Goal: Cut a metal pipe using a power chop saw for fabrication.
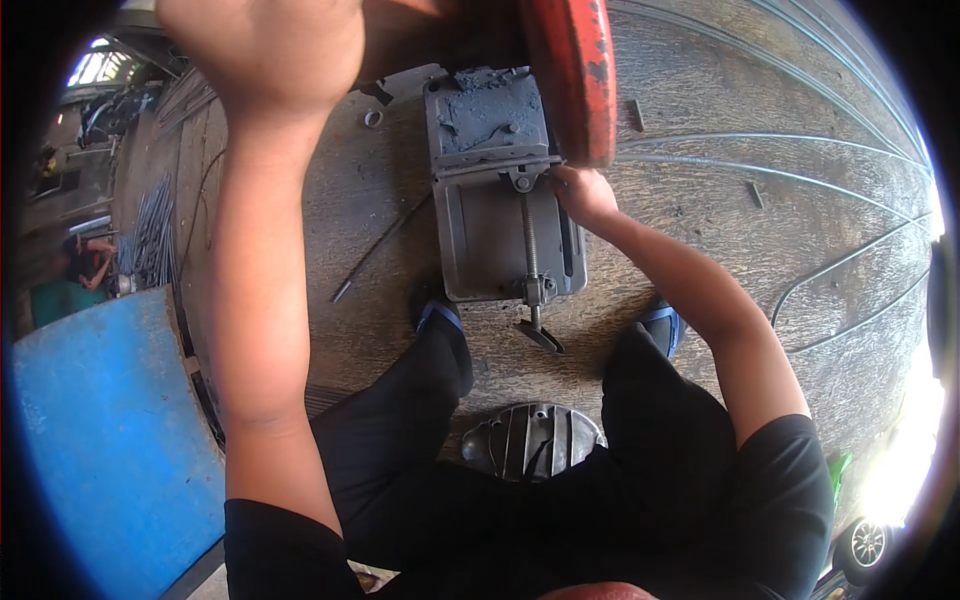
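Observation:
A chop saw stands on the floor between my feet, its grey metal base [505, 240] carrying a long clamp screw [531, 235]. Dark grit coats the far part of the base. Above it hangs the saw's scuffed red guard [585, 90], close to the camera. My left hand [265, 45] is raised at the upper edge, beside the saw's dark arm; its fingers are out of sight. Low by the right side of the base, my right hand [587, 198] has its fingers closed on a thin metal rod [490, 166] lying across the clamp. The guard hides part of this spot.
Long metal rods [760, 165] spread over the floor on the right. A short rod [380, 250] and a small ring [373, 118] lie left of the saw. A blue panel [115, 430] stands at left, with another person [88, 260] beyond. Ribbed metal [530, 440] sits between my legs.

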Demonstrator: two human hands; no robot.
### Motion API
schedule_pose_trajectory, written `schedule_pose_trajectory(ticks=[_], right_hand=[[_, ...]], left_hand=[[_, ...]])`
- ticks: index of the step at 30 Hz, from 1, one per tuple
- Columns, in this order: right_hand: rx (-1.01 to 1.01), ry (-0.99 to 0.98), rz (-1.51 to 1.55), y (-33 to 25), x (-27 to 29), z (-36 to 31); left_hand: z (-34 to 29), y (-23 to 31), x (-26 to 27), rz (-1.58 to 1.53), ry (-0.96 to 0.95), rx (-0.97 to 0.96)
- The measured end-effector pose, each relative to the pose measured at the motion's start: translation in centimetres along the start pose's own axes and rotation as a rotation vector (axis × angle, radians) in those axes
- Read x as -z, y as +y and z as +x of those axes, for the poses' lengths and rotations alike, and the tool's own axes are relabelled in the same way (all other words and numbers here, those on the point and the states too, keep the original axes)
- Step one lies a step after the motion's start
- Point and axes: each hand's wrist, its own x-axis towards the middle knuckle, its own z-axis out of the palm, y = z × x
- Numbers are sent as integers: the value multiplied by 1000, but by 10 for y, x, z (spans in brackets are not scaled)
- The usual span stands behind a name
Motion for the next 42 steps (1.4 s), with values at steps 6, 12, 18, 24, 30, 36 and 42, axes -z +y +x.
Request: schedule_pose_trajectory(ticks=[6, 12, 18, 24, 30, 36, 42], right_hand=[[-246, 127, 74, 0, -8, 5], [-896, 472, 1146, 121, 21, -2], [-1064, 463, 1308, 155, 17, 25], [-272, 34, -50, 223, 53, 9], [-798, 452, 1090, 165, 49, 22], [-399, 301, 651, 174, 35, 11], [-704, 296, 1366, 112, 30, 17]], left_hand=[[-38, 10, 28, -103, -59, 182], [-228, -12, 62, 292, -106, 719], [-460, 3, 118, 649, -627, 1285], [-486, 2, 93, 761, -1061, 1214], [-498, 6, 90, 732, -1155, 1103], [-478, 20, 101, 595, -848, 1177], [-448, -2, 80, 631, -810, 948]])
